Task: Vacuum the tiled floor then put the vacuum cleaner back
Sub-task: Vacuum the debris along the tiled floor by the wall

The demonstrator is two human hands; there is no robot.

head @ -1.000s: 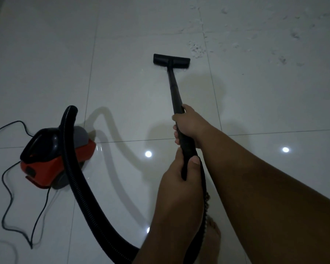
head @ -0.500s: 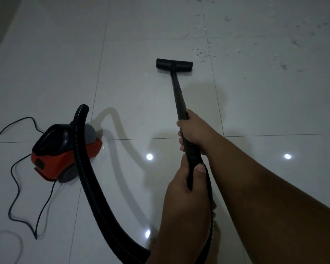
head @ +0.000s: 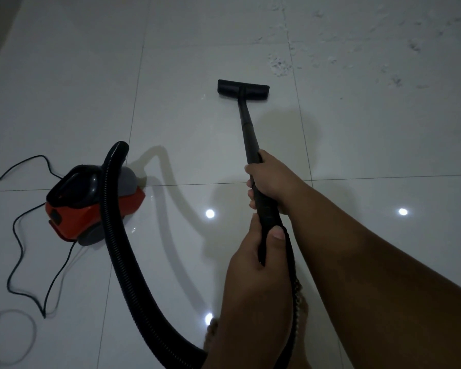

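Note:
A black vacuum wand (head: 246, 123) slants from my hands down to its flat floor nozzle (head: 243, 88), which rests on the white tiled floor (head: 186, 62). My right hand (head: 273, 179) grips the wand higher up the tube. My left hand (head: 256, 265) is closed around the wand's lower end, thumb on top. The ribbed black hose (head: 115, 235) arcs from there to the red and black vacuum cleaner (head: 91, 201) standing on the floor at the left. Pale crumbs and dust (head: 280, 63) lie just beyond the nozzle, to its right.
A thin black power cord (head: 19, 251) snakes over the tiles left of the vacuum cleaner. More dust specks (head: 397, 81) spread across the far right tiles. My bare feet (head: 213, 336) show at the bottom. A grey cable loop (head: 11, 331) lies at the lower left.
The nozzle has drawn back from the crumbs toward me, and the view has shifted so the vacuum cleaner sits further right in the frame. Both hands keep the same grip.

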